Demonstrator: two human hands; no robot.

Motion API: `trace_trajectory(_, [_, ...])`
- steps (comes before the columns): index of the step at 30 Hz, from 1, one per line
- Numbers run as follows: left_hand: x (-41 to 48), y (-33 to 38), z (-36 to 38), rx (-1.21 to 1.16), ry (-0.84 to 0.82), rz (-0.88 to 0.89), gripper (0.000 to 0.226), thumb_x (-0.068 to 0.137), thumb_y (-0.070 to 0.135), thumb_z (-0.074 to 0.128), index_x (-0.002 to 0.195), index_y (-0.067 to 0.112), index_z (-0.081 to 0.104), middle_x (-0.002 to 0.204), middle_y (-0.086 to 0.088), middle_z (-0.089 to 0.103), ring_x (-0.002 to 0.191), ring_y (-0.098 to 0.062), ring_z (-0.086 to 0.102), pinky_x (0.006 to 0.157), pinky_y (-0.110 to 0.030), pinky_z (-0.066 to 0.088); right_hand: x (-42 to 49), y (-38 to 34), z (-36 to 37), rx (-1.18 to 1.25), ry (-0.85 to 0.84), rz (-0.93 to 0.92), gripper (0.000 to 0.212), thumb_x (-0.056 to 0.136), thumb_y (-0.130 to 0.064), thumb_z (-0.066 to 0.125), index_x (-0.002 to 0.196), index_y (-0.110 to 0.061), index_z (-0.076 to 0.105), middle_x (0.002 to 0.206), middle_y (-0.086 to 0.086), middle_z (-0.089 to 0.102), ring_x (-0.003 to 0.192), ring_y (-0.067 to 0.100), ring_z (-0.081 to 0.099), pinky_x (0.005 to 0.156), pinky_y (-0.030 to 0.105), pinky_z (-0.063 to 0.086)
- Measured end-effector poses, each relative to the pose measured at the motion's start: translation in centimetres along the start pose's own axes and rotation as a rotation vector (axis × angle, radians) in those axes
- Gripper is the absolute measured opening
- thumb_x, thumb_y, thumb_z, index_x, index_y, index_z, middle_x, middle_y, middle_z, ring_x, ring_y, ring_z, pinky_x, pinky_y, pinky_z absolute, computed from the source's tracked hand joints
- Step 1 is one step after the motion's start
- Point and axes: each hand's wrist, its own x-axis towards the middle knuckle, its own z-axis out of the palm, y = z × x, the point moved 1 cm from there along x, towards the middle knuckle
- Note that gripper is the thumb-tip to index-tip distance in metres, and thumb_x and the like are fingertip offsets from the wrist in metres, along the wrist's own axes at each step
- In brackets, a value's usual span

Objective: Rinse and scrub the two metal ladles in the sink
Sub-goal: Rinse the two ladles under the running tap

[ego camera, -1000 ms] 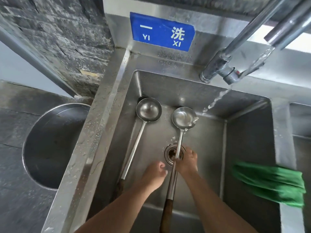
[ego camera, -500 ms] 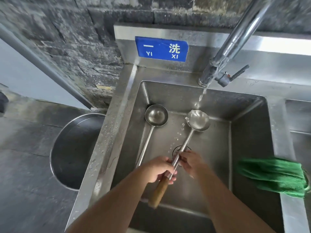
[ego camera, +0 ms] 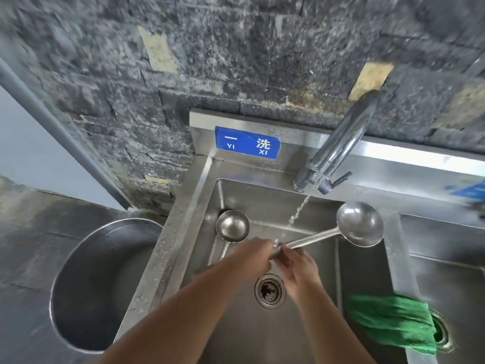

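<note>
Two metal ladles are in the steel sink (ego camera: 301,332). One ladle (ego camera: 232,225) leans in the far left corner, its handle hidden behind my left arm. The other ladle (ego camera: 359,224) is lifted, its bowl swung over the sink's right rim. My left hand (ego camera: 253,256) is closed around its handle, and my right hand (ego camera: 298,267) wraps the shaft just beside it. Water from the tap (ego camera: 338,148) falls onto the shaft near my fingers. The wooden grip is hidden under my left hand.
A green cloth (ego camera: 393,320) hangs over the divider to a second basin on the right. The drain (ego camera: 269,291) sits below my hands. A large round metal pot (ego camera: 102,282) is sunk in the dark counter at left. A blue sign (ego camera: 246,143) marks the backsplash.
The held ladle has swung from pointing away to pointing right, its bowl leaving the stream. My hands have moved up toward the tap. The camera has tilted up.
</note>
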Motion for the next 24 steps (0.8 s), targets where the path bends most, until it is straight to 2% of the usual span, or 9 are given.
trace_trajectory(3, [1.1,2.2,-1.1,0.140,0.116,0.044,0.029,0.093,0.015,0.059,0.121,0.012,0.057,0.112,-0.012,0.066,0.102,-0.033,0.067,0.076,-0.038,0.052,0.0,-1.9,0.4,-0.155,-0.017,-0.107,0.011,0.096,0.005,0.053,0.097,-0.005,0.057,0.094,0.016,0.064,0.085,0.026,0.064,0.089,0.039,0.054])
trace_trajectory(6, [2.1,4.4,-2.0,0.225,0.167,0.074,0.037,0.093,0.013,0.063,0.127,0.011,0.052,0.115,-0.013,0.065,0.106,-0.032,0.065,0.084,-0.040,0.053,-0.4,-3.5,0.5,-0.084,-0.069,-0.142,0.019,0.094,0.008,0.050,0.110,-0.001,0.053,0.103,0.019,0.065,0.091,0.028,0.063,0.080,0.035,0.056])
trace_trajectory(8, [2.3,4.8,-2.4,0.200,0.186,0.099,0.032,0.096,0.020,0.058,0.127,0.014,0.052,0.110,-0.011,0.067,0.102,-0.031,0.066,0.083,-0.039,0.054,-0.6,-4.6,0.2,-0.045,-0.069,-0.157,0.018,0.092,0.008,0.053,0.105,-0.004,0.054,0.103,0.018,0.065,0.094,0.031,0.064,0.085,0.039,0.053])
trace_trajectory(10, [1.9,4.2,-2.8,0.158,0.208,0.140,0.029,0.101,0.027,0.047,0.125,0.013,0.055,0.107,-0.012,0.068,0.098,-0.033,0.067,0.080,-0.039,0.053,-0.3,-5.2,-0.3,0.018,-0.058,-0.155,0.020,0.090,0.008,0.056,0.104,-0.006,0.055,0.112,0.022,0.066,0.108,0.037,0.064,0.096,0.048,0.050])
trace_trajectory(13, [0.4,2.5,-3.4,0.212,0.199,0.144,0.026,0.096,0.027,0.055,0.119,0.014,0.057,0.105,-0.012,0.068,0.096,-0.034,0.067,0.076,-0.038,0.052,-0.5,-4.9,-0.6,0.055,-0.069,-0.146,0.024,0.091,0.011,0.054,0.101,-0.011,0.053,0.118,0.026,0.065,0.114,0.039,0.062,0.104,0.053,0.046])
trace_trajectory(16, [-1.0,1.1,-3.7,0.166,0.192,0.066,0.029,0.093,0.033,0.056,0.118,0.017,0.057,0.110,-0.011,0.066,0.103,-0.034,0.065,0.078,-0.038,0.051,-1.6,-3.0,1.2,0.181,-0.170,-0.126,0.021,0.090,0.010,0.053,0.100,-0.009,0.055,0.098,0.021,0.067,0.094,0.034,0.067,0.087,0.044,0.056])
trace_trajectory(19, [-2.1,-0.3,-3.3,0.151,0.171,-0.014,0.041,0.091,0.052,0.055,0.119,0.022,0.057,0.109,-0.009,0.065,0.102,-0.036,0.066,0.078,-0.041,0.053,-2.0,-0.6,4.6,0.374,-0.188,-0.071,0.010,0.095,-0.001,0.052,0.087,-0.008,0.053,0.076,0.014,0.059,0.070,0.024,0.061,0.077,0.036,0.050])
trace_trajectory(21, [-2.5,-1.6,-3.3,0.174,0.181,-0.064,0.045,0.088,0.056,0.054,0.117,0.022,0.055,0.107,-0.007,0.066,0.100,-0.037,0.067,0.079,-0.043,0.055,-1.8,0.2,6.5,0.442,-0.159,0.001,0.026,0.098,-0.017,0.053,0.072,-0.010,0.051,0.062,0.006,0.051,0.057,0.018,0.054,0.074,0.034,0.046])
trace_trajectory(24, [-3.0,-3.8,-3.7,0.194,0.195,-0.104,0.036,0.083,0.055,0.055,0.105,0.025,0.056,0.094,-0.002,0.067,0.090,-0.033,0.069,0.075,-0.042,0.058,-1.9,0.4,8.5,0.520,-0.088,0.178,0.047,0.094,-0.031,0.063,0.056,-0.014,0.040,0.045,0.002,0.041,0.046,0.017,0.043,0.064,0.034,0.046])
